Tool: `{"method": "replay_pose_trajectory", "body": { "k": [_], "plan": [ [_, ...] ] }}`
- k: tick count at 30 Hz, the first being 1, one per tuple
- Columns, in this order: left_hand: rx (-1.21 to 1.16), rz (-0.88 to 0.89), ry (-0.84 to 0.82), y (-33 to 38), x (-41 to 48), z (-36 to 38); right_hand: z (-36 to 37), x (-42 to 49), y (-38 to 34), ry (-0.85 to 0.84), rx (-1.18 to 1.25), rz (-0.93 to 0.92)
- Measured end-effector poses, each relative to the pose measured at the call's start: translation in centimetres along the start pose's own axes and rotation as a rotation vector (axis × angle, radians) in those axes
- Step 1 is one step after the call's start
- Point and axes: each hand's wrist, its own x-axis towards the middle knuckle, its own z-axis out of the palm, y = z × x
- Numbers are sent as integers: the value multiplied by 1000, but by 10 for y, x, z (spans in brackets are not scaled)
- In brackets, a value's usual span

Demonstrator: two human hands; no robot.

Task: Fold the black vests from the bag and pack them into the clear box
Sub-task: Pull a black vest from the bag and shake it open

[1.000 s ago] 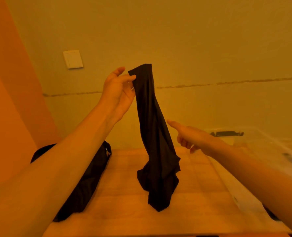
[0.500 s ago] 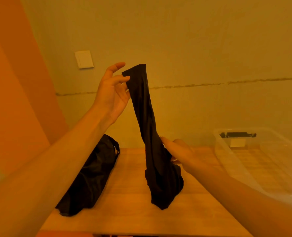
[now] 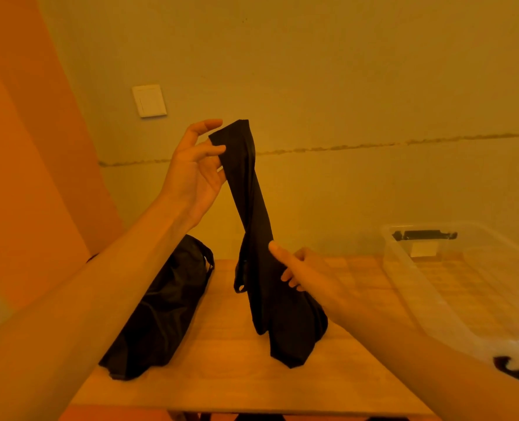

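A black vest [image 3: 252, 208] hangs bunched in a long strip above the wooden table [image 3: 221, 375], its lower end resting on the wood. My left hand [image 3: 196, 171] pinches its top edge, raised in front of the wall. Lower down, my right hand [image 3: 300, 271] grips the vest near its middle, thumb on the front and fingers curled behind. The black bag [image 3: 161, 308] lies on the table's left side, under my left forearm. The clear box [image 3: 434, 287] stands at the right, lidless, with a dark item showing at its near corner.
A wall runs close behind the table, with a white switch plate [image 3: 149, 100] on it. An orange panel [image 3: 24, 147] fills the left. The table's front edge is just below my arms.
My right hand reached in from the right and took hold of the vest's middle. The view shifted, so bag and box now sit further right in the frame.
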Motion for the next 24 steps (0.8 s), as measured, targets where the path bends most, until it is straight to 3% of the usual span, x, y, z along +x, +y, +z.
{"method": "replay_pose_trajectory", "body": {
  "k": [6, 10, 13, 16, 19, 24],
  "plan": [
    [-25, 4, -5, -7, 0, 1, 33, -4, 4, 239, -544, -258],
    [-54, 7, 0, -10, 1, 7, 44, -3, 9, 424, -767, -436],
    [-78, -4, 8, -12, 1, 14, 55, -6, 15, 510, -700, -532],
    [-89, -11, -4, -13, -2, 17, 55, 4, 21, 511, -644, -425],
    [-97, -15, -10, -13, -3, 18, 50, 15, 28, 535, -657, -461],
    [-69, 16, -6, -6, -4, 6, 29, 19, 43, 449, -500, -517]
  ]
}}
